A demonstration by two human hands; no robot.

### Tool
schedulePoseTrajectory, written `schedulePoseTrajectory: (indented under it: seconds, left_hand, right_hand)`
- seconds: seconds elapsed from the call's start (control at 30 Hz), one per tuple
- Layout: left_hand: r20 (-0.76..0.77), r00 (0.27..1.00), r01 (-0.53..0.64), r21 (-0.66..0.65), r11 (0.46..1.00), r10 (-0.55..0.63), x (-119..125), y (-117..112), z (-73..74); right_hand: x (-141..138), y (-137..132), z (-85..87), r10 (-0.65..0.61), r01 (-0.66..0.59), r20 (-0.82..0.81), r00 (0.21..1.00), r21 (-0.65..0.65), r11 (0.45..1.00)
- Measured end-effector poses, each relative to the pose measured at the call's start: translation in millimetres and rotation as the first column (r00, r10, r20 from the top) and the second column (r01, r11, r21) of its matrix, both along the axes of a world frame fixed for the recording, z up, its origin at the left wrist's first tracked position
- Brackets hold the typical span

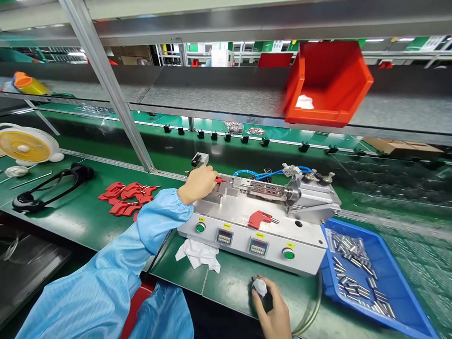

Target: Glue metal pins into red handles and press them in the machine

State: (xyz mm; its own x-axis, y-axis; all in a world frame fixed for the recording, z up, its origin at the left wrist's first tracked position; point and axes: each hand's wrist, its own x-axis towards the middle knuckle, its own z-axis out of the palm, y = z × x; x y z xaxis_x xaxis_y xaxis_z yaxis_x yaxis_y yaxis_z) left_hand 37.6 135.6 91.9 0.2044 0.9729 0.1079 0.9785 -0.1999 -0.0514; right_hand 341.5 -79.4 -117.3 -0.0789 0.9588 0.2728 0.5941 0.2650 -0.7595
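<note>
My left hand (197, 184) rests on the left end of a grey metal press machine (247, 241), its fingers closed around a small red plastic part (220, 179) at the fixture. My right hand (271, 312) lies on the green mat near the front edge, fingers curled around a small white-capped object (259, 287). Another red part (260, 218) lies on the machine's top plate. A pile of red parts (126, 198) sits left of my left arm.
A blue tray (398, 292) of small metal pins sits right of the machine. A red bin (325, 82) hangs on the shelf above. A white cloth (199, 253), black headset (49, 189) and small yellow fan (24, 144) lie to the left.
</note>
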Motion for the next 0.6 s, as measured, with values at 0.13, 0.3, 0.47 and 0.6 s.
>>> schedulePoseTrajectory:
  seconds: [0.13, 0.3, 0.47, 0.6]
  left_hand:
    - [-0.005, 1.000, -0.004, -0.022, 1.000, 0.004, -2.2, -4.0, 2.8]
    - [0.050, 0.999, 0.001, 0.035, 0.999, -0.003, -11.4, -15.4, -4.2]
    - [0.266, 0.957, 0.068, 0.183, 0.981, -0.116, -28.6, -12.4, -29.8]
    - [0.407, 0.855, 0.150, 0.402, 0.903, -0.323, -38.5, -22.0, -46.3]
  right_hand:
    - [-2.6, -0.3, 2.4, -0.012, 0.012, 0.022, 1.000, 0.037, 0.999]
    - [5.0, -4.7, 8.5, 0.031, -0.034, 0.065, 0.997, 0.054, 0.998]
    - [25.3, 1.0, 30.4, 0.007, -0.007, 0.015, 1.000, -0.024, 1.000]
    - [40.1, 7.5, 52.5, -0.143, 0.137, -0.072, 0.987, -0.079, 0.987]
